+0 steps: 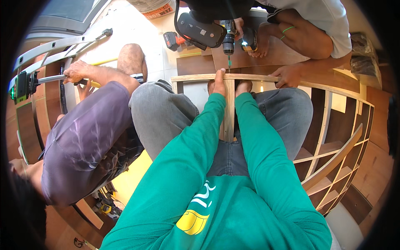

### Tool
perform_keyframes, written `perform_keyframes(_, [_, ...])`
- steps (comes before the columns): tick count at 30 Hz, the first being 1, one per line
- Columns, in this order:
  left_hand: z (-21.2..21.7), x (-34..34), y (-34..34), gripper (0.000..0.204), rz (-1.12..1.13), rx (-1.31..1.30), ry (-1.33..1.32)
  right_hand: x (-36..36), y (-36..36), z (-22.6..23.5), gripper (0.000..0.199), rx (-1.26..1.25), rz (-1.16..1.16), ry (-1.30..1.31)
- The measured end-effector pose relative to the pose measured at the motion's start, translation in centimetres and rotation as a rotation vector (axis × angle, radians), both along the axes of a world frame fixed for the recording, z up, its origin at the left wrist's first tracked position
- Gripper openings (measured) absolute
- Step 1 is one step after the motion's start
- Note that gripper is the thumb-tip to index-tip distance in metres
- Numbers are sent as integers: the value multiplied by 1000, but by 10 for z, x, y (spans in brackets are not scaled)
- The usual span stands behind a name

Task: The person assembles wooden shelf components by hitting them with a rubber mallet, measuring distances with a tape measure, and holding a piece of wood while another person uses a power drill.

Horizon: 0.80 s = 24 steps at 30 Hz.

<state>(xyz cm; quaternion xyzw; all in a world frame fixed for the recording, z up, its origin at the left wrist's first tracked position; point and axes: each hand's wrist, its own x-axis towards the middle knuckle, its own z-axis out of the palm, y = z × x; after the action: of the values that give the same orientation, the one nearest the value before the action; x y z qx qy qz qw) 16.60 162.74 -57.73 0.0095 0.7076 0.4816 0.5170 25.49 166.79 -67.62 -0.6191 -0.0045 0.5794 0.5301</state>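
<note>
Bright daylight, sharp; perhaps edge-warped.

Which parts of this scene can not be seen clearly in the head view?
- Right hand: mostly hidden behind the upright wooden strip and its own sleeve; its grip cannot be judged.
- Left hand: only the finger backs show, palm side hidden.
- Drill bit tip: too small to tell whether it touches the curved wooden rail.
- Co-worker holding the drill: cut off by the top edge.
</note>
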Motion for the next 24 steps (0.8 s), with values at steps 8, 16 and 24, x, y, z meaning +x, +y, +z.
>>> perform_keyframes(8, [-11,-6,-4,62,38,19,-14,-11,-6,16,54,-48,8,64])
perform_keyframes(16, [-16,2,-2,64,42,19,-23,-3,-4,10,51,-29,-14,80])
perform_keyframes(24, [-46,-4,-6,81,42,25,-157,-6,-9,36,44,-16,-13,189])
